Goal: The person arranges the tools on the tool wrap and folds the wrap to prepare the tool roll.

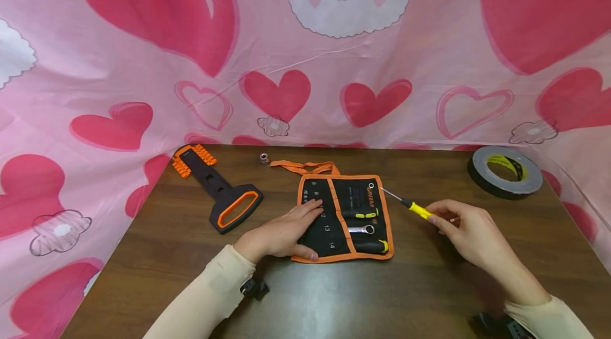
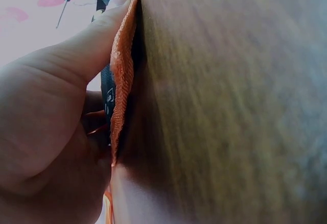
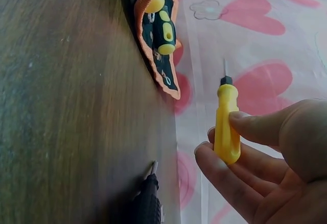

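Observation:
My right hand (image 1: 470,230) pinches a small screwdriver (image 1: 420,210) by its yellow handle, thumb against fingers. Its thin metal shaft points left, the tip near the right edge of a black tool pouch (image 1: 340,233) with orange trim. In the right wrist view the yellow handle (image 3: 227,127) is plain between thumb and fingers. My left hand (image 1: 286,230) rests on the pouch's left side, fingers extended, thumb by the lower edge. Tucked in the pouch are a wrench (image 1: 361,229), a black-and-yellow handle (image 1: 372,246) and another black-and-yellow handle (image 1: 366,215).
An orange strap (image 1: 305,167) trails from the pouch's top, beside a small metal socket (image 1: 264,158). Left lies a black-and-orange handled tool (image 1: 219,188). A roll of tape (image 1: 505,172) sits at back right. A black tool with a metal tip (image 3: 148,196) lies below my right hand.

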`<state>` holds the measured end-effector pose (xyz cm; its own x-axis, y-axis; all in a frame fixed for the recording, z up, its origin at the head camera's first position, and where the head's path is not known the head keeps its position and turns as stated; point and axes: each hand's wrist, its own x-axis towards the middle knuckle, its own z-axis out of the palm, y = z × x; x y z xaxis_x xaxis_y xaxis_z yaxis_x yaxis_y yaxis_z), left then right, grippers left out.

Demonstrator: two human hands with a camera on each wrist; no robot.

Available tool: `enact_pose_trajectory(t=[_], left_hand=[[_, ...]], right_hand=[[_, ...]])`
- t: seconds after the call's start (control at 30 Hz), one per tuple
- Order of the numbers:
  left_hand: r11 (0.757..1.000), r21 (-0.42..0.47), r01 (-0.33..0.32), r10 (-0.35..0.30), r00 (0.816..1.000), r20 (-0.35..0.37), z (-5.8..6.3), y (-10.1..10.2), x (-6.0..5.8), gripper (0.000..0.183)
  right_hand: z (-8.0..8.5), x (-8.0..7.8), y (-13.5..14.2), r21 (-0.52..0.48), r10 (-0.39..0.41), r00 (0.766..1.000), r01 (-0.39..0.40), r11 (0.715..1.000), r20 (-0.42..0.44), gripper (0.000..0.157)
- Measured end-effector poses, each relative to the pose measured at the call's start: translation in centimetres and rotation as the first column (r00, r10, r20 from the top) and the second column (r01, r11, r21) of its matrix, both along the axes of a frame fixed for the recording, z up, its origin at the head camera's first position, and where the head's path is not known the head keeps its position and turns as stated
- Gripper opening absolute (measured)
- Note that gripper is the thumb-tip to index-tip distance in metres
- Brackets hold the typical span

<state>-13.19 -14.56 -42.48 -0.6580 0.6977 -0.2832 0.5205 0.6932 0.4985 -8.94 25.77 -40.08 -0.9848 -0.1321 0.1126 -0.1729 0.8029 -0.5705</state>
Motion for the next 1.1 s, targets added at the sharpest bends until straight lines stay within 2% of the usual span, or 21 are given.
enact_pose_trajectory(t=[0.4,1.1], left_hand=[[1.000,0.010,0.007,-0.007,1.000,0.001,-0.1,-0.2,0.0,0.103],[1.000,-0.023,-0.014,0.015,1.000,0.012,0.0,-0.1,0.1,0.102]], right_hand=[[0.2,-1.2,-1.0,0.042,0.034,0.999,-0.034,0.999,0.009,0.014],[0.3,-3.4,-3.4,0.015,0.116,0.992,-0.117,0.993,0.049,0.016]])
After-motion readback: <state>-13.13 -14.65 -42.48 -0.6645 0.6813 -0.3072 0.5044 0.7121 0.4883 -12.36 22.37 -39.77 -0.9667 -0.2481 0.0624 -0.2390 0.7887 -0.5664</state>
